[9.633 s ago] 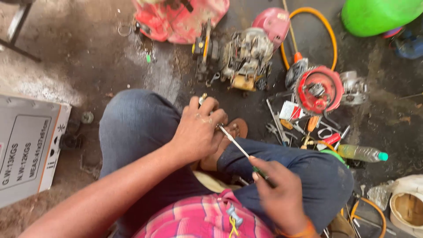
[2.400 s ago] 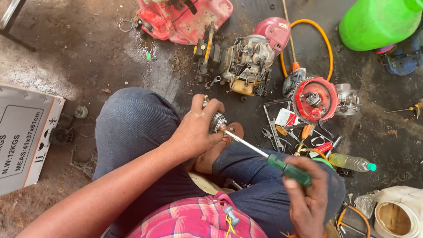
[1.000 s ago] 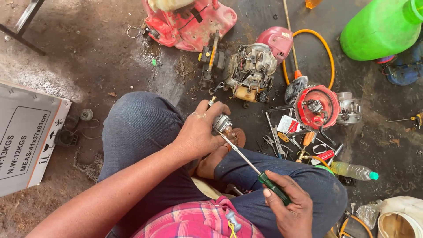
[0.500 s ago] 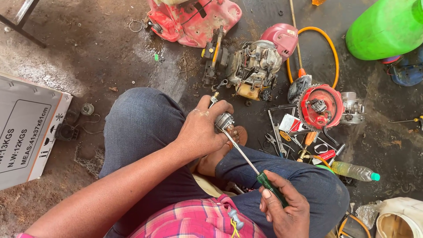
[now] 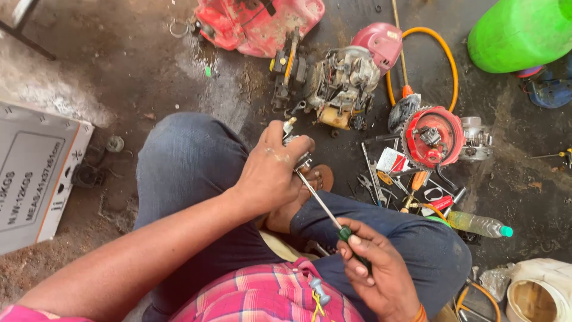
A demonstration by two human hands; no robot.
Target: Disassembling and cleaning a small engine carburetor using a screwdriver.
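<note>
The floor (image 5: 149, 77) is dark, dirty concrete with wet and oily patches. A person sits on it with legs folded, in blue jeans and a pink checked shirt.

The left hand (image 5: 271, 173) is closed around a small metal part (image 5: 301, 156), held up above the knees. Only a bit of the part peeks out past the fingers. The right hand (image 5: 378, 271) is closed around the green handle of a screwdriver (image 5: 325, 209). The thin metal shaft runs up and to the left, and its tip meets the metal part.

Lots of things lie on the floor in front of the knees. A small engine (image 5: 336, 83) sits just past the left hand. A red plastic cover (image 5: 256, 24) lies behind it, at the top. To the right of the engine is a round red part (image 5: 434, 136) with a toothed rim. A yellow hose (image 5: 444, 53) loops around above it. Small tools (image 5: 381, 179), like wrenches, are spread between the round part and the right knee. A clear bottle (image 5: 479, 225) with a green cap lies beside that knee. A big green tank (image 5: 521, 33) fills the top right corner. A white cardboard box (image 5: 33, 179) sits at the left edge. A white container (image 5: 539, 292) is in the bottom right corner.
</note>
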